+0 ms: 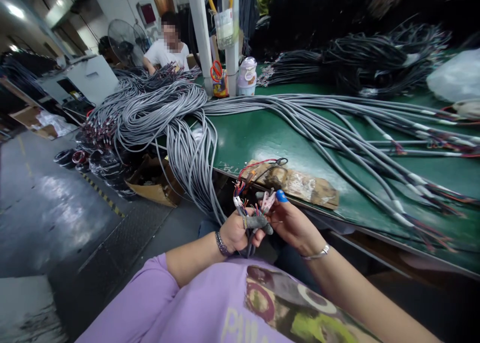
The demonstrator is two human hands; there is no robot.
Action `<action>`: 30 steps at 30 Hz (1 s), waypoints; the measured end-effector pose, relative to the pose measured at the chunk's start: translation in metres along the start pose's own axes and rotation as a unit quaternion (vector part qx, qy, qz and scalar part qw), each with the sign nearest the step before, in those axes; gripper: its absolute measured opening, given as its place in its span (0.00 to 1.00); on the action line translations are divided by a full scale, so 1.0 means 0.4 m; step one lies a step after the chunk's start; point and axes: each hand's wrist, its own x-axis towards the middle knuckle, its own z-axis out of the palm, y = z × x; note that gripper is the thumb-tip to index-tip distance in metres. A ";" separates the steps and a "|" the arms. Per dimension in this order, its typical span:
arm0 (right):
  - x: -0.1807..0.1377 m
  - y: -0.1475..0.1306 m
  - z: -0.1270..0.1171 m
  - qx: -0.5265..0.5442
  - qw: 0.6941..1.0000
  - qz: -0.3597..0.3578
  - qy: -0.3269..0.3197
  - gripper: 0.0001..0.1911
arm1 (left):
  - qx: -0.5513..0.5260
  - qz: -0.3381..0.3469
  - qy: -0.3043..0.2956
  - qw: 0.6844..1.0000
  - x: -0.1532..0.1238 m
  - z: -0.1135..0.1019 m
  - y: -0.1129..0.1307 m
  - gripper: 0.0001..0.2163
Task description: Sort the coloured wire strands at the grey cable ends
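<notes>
My left hand [240,228], with grey covers on some fingers, is closed around grey cables [240,205] in front of my body. Thin coloured wires [239,187] fan out of the cable ends above the fist. Close beside it, on the right, is my right hand [292,223], its thumb tip wrapped in blue. Its fingers are drawn together near the wire ends, by a pinkish-white piece [267,202] that may be a finger wrap. What these fingers pinch is too small to make out. Just beyond both hands, a taped wooden board [300,183] lies on the bench edge, with red and black leads.
A large heap of grey cables [161,108] hangs over the left end of the green bench [240,138]. More grey cables [367,158] stretch to the right. Black cable bundles [348,63] lie behind. A post [200,33] rises beside a bottle [247,77]. A co-worker [168,48] sits beyond.
</notes>
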 end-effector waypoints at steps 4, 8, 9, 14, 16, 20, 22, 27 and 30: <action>-0.006 0.000 0.006 0.039 0.999 0.016 -0.015 0.18 | -0.014 -0.002 0.005 1.000 0.006 0.001 -0.003 0.19; -0.006 0.000 0.011 0.045 0.998 0.035 -0.026 0.18 | -0.017 -0.009 0.016 1.000 0.010 0.001 -0.006 0.19; -0.005 0.001 0.012 0.044 0.998 0.031 -0.023 0.18 | -0.016 -0.011 0.020 1.000 0.010 0.000 -0.008 0.20; -0.001 0.004 0.013 0.021 1.000 -0.004 0.000 0.17 | -0.012 -0.018 0.017 1.000 0.012 -0.001 -0.015 0.20; -0.001 0.007 0.013 0.005 1.000 -0.004 0.001 0.19 | -0.006 -0.018 0.017 1.000 0.012 -0.001 -0.016 0.20; -0.004 0.010 0.007 -0.008 1.000 -0.011 -0.003 0.23 | 0.011 -0.006 0.032 0.999 0.003 -0.001 -0.019 0.21; -0.008 0.009 0.004 -0.006 1.000 -0.004 -0.007 0.25 | 0.027 0.001 0.024 0.999 -0.008 -0.003 -0.024 0.21; -0.016 0.002 0.003 0.010 1.000 -0.007 -0.005 0.16 | 0.040 0.019 0.022 0.999 -0.031 -0.002 -0.040 0.22; -0.016 0.001 0.001 -0.012 1.000 -0.019 -0.002 0.12 | 0.023 0.050 0.075 0.996 -0.034 0.007 -0.043 0.23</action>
